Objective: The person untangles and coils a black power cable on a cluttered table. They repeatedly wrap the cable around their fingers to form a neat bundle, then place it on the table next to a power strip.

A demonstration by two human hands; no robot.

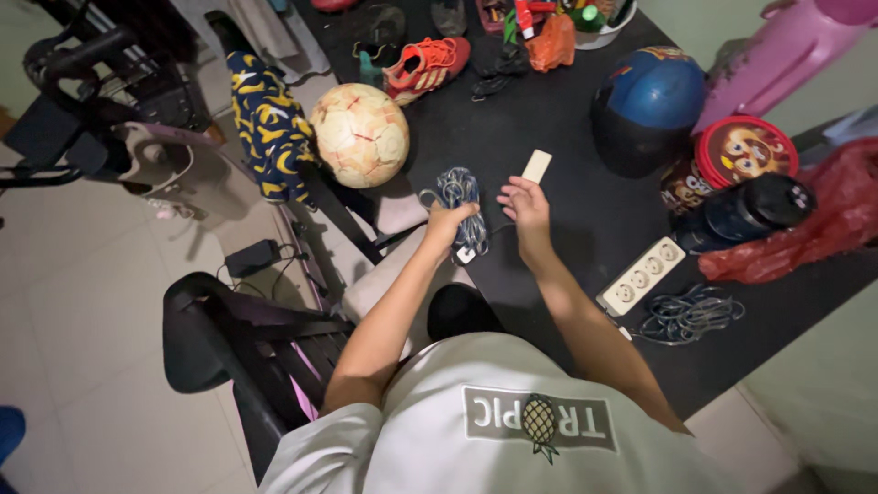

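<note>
My left hand (448, 222) is closed around a coiled blue-grey cord (460, 194) at the near left edge of the black table (558, 128). A small white plug end (465, 255) hangs below that hand. My right hand (526, 206) hovers just right of the coil with its fingers curled, touching the cord's thin lead. A small flat cream block (536, 166) lies on the table just beyond my right fingertips.
A white power strip (642, 274) and a loose dark cord bundle (688, 314) lie near right. A worn football (359, 134), orange shoe (426, 64), blue helmet (646, 108), round tin (745, 151), black bottle (748, 210) and red bag (823, 215) crowd the table. A black chair (238, 338) stands left.
</note>
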